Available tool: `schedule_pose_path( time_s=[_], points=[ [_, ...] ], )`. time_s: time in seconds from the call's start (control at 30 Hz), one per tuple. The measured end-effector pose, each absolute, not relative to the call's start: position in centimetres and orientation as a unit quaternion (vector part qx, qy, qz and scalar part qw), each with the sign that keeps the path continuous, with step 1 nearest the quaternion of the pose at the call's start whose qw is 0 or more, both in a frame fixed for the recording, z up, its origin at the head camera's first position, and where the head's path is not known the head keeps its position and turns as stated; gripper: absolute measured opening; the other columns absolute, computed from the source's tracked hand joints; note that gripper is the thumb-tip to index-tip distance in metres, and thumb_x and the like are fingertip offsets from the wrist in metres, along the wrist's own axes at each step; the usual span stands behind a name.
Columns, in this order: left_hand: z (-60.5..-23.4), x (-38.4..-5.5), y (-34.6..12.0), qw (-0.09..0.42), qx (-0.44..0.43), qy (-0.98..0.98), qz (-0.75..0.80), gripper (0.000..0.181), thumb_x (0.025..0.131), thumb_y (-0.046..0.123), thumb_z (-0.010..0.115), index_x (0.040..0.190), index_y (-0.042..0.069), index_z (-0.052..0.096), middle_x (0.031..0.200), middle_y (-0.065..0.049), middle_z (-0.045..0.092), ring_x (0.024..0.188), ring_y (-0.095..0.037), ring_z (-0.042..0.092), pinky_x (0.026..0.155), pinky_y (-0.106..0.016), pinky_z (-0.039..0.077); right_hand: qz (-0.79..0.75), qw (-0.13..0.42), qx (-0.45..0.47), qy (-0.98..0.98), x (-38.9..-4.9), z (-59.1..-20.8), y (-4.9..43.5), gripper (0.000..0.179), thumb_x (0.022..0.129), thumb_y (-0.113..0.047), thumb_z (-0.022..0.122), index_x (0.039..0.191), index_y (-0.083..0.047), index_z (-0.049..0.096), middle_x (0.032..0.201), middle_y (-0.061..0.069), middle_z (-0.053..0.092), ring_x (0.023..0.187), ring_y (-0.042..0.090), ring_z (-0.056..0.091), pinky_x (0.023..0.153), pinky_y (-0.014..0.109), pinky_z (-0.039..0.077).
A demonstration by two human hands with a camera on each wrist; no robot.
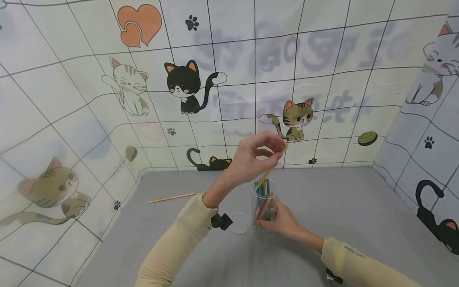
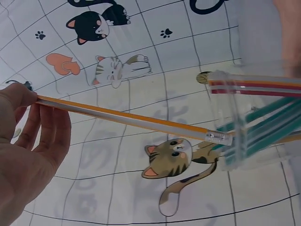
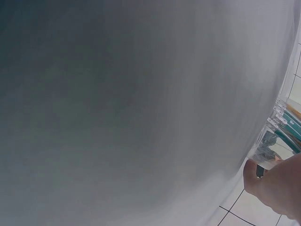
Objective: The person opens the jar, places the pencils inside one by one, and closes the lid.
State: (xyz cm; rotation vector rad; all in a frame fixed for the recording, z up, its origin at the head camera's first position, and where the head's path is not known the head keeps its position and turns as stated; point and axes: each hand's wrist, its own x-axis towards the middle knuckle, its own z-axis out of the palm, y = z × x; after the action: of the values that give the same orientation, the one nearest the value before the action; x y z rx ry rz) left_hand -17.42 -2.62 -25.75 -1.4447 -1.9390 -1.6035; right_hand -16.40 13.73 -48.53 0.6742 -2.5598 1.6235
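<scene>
My left hand (image 1: 247,159) is raised over a clear plastic jar (image 1: 276,192). Between thumb and fingertips it pinches one end of a yellow pencil (image 2: 127,118) with a silver stripe. The pencil slants down, its metal ferrule and eraser end at the jar's mouth in the left wrist view. Several pencils (image 1: 263,199), teal, red and yellow, stand inside the jar. Low on the jar's side, my right hand (image 1: 285,221) grips it upright on the table. In the right wrist view only part of that hand (image 3: 277,186) shows, at the right edge beside the jar's base.
A round clear lid (image 1: 239,223) lies on the grey table (image 1: 340,223), just left of the jar. Farther left, a single yellow pencil (image 1: 172,198) lies flat. A cat-print cloth (image 1: 236,91) hangs behind and along both sides.
</scene>
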Motion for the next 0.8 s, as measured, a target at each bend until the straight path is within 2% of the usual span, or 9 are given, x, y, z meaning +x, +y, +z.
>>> schedule_pose_path(
  time_s=[0.17,0.43,0.63,0.8],
  points=[
    [-27.7,-17.8,-2.9,0.103,-0.483,-0.691,-0.527,0.022,0.088,-0.011,0.065,0.109,-0.003,0.063,0.097,-0.013,0.066,0.088,-0.008,0.062,0.076,-0.031,0.057,0.522,0.02,0.219,-0.824,-16.5,-48.6,13.7,0.079,0.076,-0.03,0.089,0.138,-0.012,0.044,0.126,0.008,0.062,0.112,0.027,0.059,0.088,0.047,0.05],
    [-31.8,-18.1,-4.2,0.078,-0.456,-0.755,-0.465,0.019,0.09,-0.005,0.065,0.108,0.002,0.065,0.097,-0.007,0.067,0.088,-0.01,0.063,0.076,-0.028,0.056,0.529,0.024,0.233,-0.816,-16.7,-48.8,13.8,0.075,0.079,-0.03,0.087,0.138,-0.012,0.044,0.123,0.007,0.061,0.109,0.025,0.059,0.085,0.041,0.05],
    [-34.0,-18.3,-5.3,0.118,-0.464,-0.794,-0.374,0.017,0.085,-0.007,0.062,0.095,0.003,0.071,0.099,-0.004,0.07,0.091,-0.02,0.062,0.077,-0.034,0.052,0.526,0.029,0.226,-0.819,-16.6,-48.7,13.9,0.077,0.078,-0.03,0.087,0.14,-0.015,0.044,0.123,0.006,0.062,0.106,0.021,0.059,0.082,0.037,0.05],
    [-34.3,-18.7,-6.5,0.148,-0.435,-0.796,-0.394,0.021,0.087,-0.005,0.058,0.099,0.002,0.073,0.1,-0.004,0.07,0.094,-0.022,0.064,0.077,-0.031,0.051,0.534,0.025,0.22,-0.816,-16.5,-48.6,13.9,0.078,0.077,-0.029,0.088,0.14,-0.015,0.044,0.118,0.007,0.063,0.104,0.022,0.059,0.081,0.038,0.05]
  ],
)
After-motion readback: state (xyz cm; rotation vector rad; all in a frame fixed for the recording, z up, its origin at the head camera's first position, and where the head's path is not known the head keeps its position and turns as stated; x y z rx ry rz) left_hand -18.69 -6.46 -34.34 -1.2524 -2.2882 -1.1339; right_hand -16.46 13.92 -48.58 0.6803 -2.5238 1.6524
